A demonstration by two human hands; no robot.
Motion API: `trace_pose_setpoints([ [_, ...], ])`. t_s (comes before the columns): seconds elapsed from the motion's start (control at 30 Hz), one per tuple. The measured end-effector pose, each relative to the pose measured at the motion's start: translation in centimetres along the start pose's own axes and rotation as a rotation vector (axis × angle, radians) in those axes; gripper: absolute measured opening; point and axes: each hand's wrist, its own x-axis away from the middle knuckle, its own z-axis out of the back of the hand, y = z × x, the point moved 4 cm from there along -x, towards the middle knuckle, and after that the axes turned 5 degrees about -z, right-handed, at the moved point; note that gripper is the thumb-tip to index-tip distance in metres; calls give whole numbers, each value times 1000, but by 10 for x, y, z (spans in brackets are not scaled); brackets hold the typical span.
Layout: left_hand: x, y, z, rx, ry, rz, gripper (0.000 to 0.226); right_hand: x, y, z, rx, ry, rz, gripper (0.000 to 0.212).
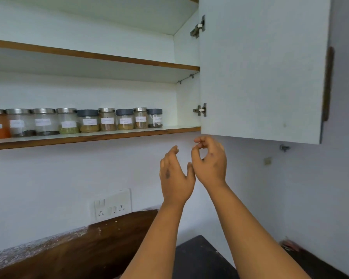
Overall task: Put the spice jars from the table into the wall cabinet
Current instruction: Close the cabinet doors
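Several glass spice jars (88, 120) with steel or grey lids and white labels stand in a row on the lower shelf (93, 135) of the open wall cabinet. The rightmost jar (155, 118) has a grey lid. My left hand (175, 178) is raised below the shelf's right end, fingers apart, holding nothing. My right hand (210, 162) hovers beside it, just under the bottom edge of the cabinet door (264, 67), fingers loosely curled with nothing in them. The two hands almost touch.
The upper shelf (93, 55) holds nothing visible. The door stands open to the right on two hinges. A white switch and socket plate (113, 204) sits on the wall below. A dark counter (199, 256) lies at the bottom.
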Motion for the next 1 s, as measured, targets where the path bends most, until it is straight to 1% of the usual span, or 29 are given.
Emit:
trace_pose_setpoints([
  [0.1,0,38,-19,87,-50,-20,63,-11,-7,43,56,16,55,11],
  [0.2,-4,82,-40,145,-99,-78,65,-34,-6,89,158,151,123,15],
  [0.27,-9,112,-55,164,-110,-126,65,-51,3,121,255,248,126,21],
  [0.33,-14,142,-71,185,-132,-136,64,-69,18,153,367,305,86,33],
  [0.4,-18,168,-87,201,-183,-132,64,-86,36,179,470,307,23,52],
  [0.5,-21,206,-113,208,-286,-123,63,-106,66,213,499,238,-155,78],
  [0.57,-24,225,-127,229,-341,-81,61,-116,83,228,476,145,-268,87],
  [0.6,-27,234,-132,248,-354,-53,59,-120,89,232,447,79,-291,87],
  [0.7,-33,253,-144,296,-351,6,55,-125,96,232,310,-180,-280,74],
  [0.73,-33,257,-146,289,-351,17,54,-125,96,231,269,-246,-279,70],
  [0.77,-33,259,-148,275,-356,28,54,-123,94,229,231,-270,-281,66],
  [0.8,-33,261,-149,263,-367,38,54,-123,93,230,188,-244,-295,60],
  [0.9,-27,261,-148,276,-412,71,55,-125,91,234,21,-78,-360,40],
  [0.93,-25,260,-145,282,-409,68,54,-126,89,234,-2,-50,-340,35],
  [1.0,-25,256,-135,249,-330,35,52,-126,81,229,0,-24,-234,25],
])
